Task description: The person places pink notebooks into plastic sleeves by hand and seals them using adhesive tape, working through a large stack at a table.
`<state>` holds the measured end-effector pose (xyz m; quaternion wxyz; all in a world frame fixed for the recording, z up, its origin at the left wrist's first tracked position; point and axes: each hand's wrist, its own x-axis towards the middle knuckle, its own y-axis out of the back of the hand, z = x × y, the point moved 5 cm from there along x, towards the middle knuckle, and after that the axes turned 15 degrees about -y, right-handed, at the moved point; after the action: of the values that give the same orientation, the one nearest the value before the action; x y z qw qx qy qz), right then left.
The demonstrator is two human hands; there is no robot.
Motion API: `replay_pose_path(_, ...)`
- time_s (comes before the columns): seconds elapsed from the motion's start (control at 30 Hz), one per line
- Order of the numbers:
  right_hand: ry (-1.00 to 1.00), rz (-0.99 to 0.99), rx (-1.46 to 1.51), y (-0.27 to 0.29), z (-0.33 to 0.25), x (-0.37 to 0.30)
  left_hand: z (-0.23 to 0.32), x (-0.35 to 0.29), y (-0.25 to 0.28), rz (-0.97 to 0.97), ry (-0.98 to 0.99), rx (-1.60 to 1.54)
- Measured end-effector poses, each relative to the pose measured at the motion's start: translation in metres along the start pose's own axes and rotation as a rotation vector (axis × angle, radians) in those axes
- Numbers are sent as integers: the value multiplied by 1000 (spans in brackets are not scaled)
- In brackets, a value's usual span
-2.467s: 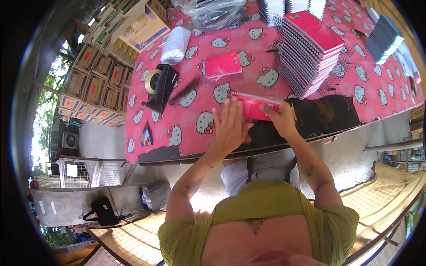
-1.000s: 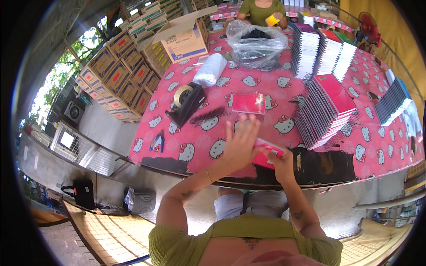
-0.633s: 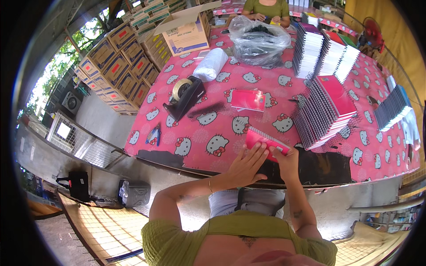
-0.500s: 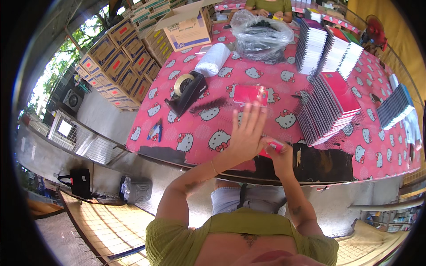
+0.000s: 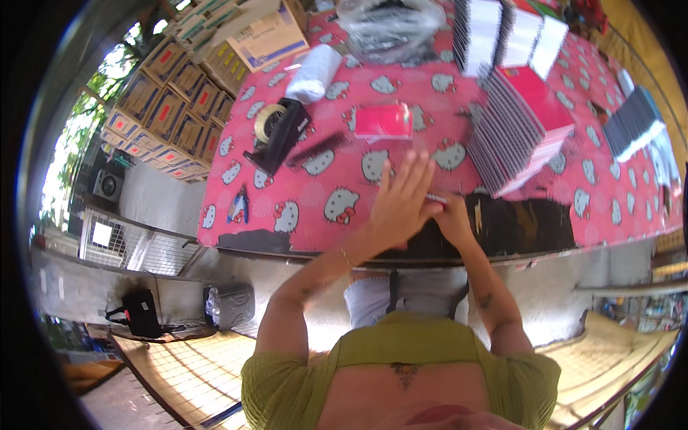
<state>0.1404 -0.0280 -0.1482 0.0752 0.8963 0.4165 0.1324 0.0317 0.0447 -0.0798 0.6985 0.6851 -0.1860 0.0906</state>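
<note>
My left hand (image 5: 403, 199) lies flat with fingers stretched out, over a flat red item near the table's front edge. Its palm hides most of that item. Beside it, my right hand (image 5: 454, 218) is closed on the item, thumb side toward the left hand; only a thin edge of the flat red item (image 5: 436, 198) shows between them. Just beyond my fingertips lies a glossy red booklet (image 5: 383, 122) on the pink patterned tablecloth (image 5: 344, 233). To the right stands a tall stack of red spiral notebooks (image 5: 512, 132).
At left are a black tape dispenser (image 5: 283, 140), a dark strip (image 5: 319, 149) and small blue-handled nippers (image 5: 239, 206). Farther back lie a white plastic roll (image 5: 314, 74) and a clear bag (image 5: 394, 32). More notebooks (image 5: 634, 125) stand at right. Cartons (image 5: 161, 111) are piled beyond the table.
The view has tipped down and shifted, so the table's things sit higher in the picture. The red item in my right hand is now more covered by my left hand.
</note>
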Motion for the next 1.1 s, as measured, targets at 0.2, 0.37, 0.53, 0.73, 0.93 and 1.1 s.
replay_pose_path(0.2,-218,-67,-43,2,5,-5,17,-18,-18,-7,-25,-43)
replay_pose_path(0.37,-206,-86,-14,2,-4,-6,20,-20,-11,97,-32,-50)
replay_pose_path(0.53,-182,-89,-157,14,-29,-7,-14,2,6,199,-66,-138)
replay_pose_path(0.73,-109,-182,-166,62,-53,-3,-17,7,0,249,-127,-176)
replay_pose_path(0.93,1,-308,-186,67,-59,10,-15,9,-2,273,-121,-203)
replay_pose_path(1.1,134,-216,-255,58,-63,12,-7,6,8,231,-65,-162)
